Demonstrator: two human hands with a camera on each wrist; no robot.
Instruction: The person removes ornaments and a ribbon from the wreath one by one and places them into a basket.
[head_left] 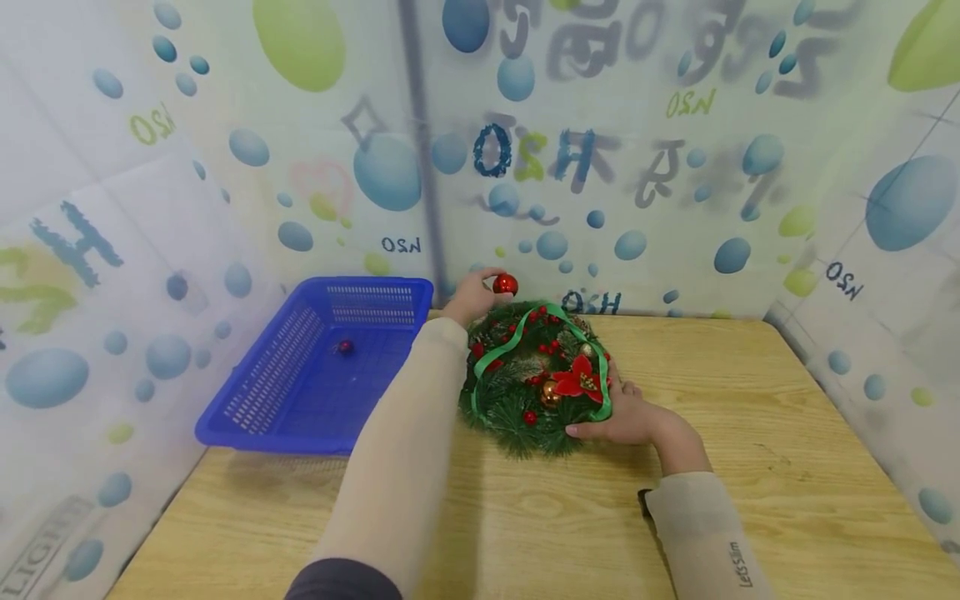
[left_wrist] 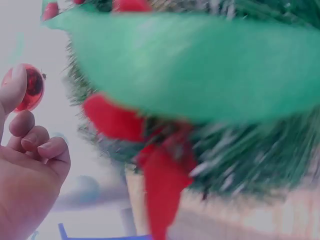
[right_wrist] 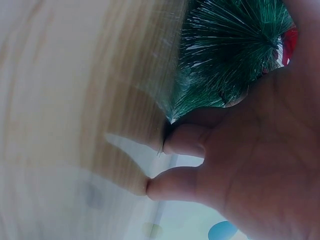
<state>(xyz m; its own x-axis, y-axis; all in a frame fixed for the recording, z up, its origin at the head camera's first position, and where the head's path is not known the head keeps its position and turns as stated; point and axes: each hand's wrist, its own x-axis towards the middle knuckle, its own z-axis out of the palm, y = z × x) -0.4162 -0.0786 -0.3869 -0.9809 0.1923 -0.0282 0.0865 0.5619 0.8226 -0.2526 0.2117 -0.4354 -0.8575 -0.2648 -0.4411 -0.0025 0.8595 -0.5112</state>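
Note:
My left hand pinches a shiny red ball ornament between thumb and fingers, above the far left edge of a green Christmas wreath. In the left wrist view the red ball appears at the left, under the thumb. The wreath lies on the table with a green ribbon, a red poinsettia flower, a gold ball and red berries on it. My right hand holds the wreath's near right edge, thumb along the front. Two of its fingertips rest on the tabletop; the others are partly hidden.
Left of the wreath stands a blue plastic basket with a small dark red ornament inside. The wooden table meets patterned curtains at the back and sides. My left forearm reaches across beside the basket's right side.

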